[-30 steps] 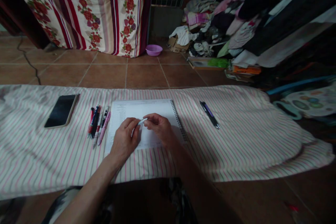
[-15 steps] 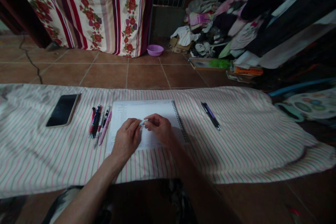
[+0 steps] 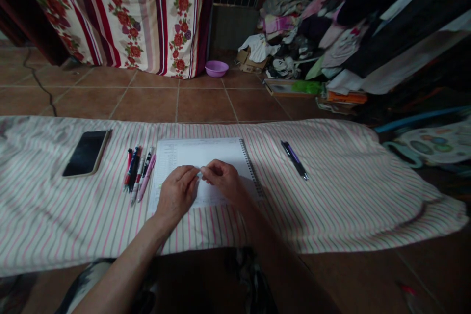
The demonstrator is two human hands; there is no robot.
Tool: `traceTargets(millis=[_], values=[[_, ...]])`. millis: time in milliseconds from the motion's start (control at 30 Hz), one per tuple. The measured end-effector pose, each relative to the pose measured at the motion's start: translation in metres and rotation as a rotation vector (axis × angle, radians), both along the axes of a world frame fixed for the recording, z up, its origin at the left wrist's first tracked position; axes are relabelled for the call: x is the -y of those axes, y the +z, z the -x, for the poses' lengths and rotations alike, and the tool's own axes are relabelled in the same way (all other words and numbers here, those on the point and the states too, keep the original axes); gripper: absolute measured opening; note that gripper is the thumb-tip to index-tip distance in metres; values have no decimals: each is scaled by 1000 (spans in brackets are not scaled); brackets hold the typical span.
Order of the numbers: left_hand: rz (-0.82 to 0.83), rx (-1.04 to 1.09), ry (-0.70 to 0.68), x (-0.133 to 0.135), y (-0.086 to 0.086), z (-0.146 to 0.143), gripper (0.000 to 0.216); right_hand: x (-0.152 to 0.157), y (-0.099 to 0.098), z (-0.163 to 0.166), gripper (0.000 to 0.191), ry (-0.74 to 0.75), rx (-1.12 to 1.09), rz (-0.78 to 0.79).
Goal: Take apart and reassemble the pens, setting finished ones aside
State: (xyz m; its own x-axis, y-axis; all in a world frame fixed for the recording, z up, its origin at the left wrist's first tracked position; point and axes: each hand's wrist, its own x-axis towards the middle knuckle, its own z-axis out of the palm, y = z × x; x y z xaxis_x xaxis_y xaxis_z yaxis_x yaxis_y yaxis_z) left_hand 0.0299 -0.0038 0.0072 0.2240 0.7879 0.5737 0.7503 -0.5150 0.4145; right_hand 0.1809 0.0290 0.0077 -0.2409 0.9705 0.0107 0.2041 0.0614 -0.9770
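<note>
Over a spiral notebook (image 3: 213, 150), both my hands meet with fingertips nearly touching. A small pale blue-white object (image 3: 199, 173) shows between them, mostly covered by fingers; its kind cannot be made out. My left hand (image 3: 178, 189) is closed, pinching it from the left. My right hand (image 3: 222, 179) is closed too, thumb and forefinger pinched at its other end. The notebook lies open on a white page with faint writing along the left and top, its coil on the right side. Several pens (image 3: 139, 174) lie side by side left of the notebook.
A striped cloth (image 3: 338, 191) covers the low surface. A phone (image 3: 87, 153) lies at the left, and dark pens (image 3: 294, 159) lie right of the notebook. Beyond are a purple basin (image 3: 217, 68), a flowered curtain (image 3: 147, 19) and a heap of clothes (image 3: 305, 34) on the tiled floor.
My right fingertips have shifted slightly over the small pale object, so less of it shows. My left hand keeps nearly the same pinch. The view has tilted a little.
</note>
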Motion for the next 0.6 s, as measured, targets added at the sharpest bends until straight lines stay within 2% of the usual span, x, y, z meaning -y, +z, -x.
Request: traceTargets(millis=[367, 467, 600], values=[[71, 64, -10, 2, -6, -8, 19, 2, 5, -3, 42, -76, 365, -155], [123, 135, -16, 2, -6, -10, 18, 2, 4, -3, 43, -88, 384, -178], [179, 211, -30, 2, -6, -10, 17, 4, 5, -3, 45, -77, 283, -77]])
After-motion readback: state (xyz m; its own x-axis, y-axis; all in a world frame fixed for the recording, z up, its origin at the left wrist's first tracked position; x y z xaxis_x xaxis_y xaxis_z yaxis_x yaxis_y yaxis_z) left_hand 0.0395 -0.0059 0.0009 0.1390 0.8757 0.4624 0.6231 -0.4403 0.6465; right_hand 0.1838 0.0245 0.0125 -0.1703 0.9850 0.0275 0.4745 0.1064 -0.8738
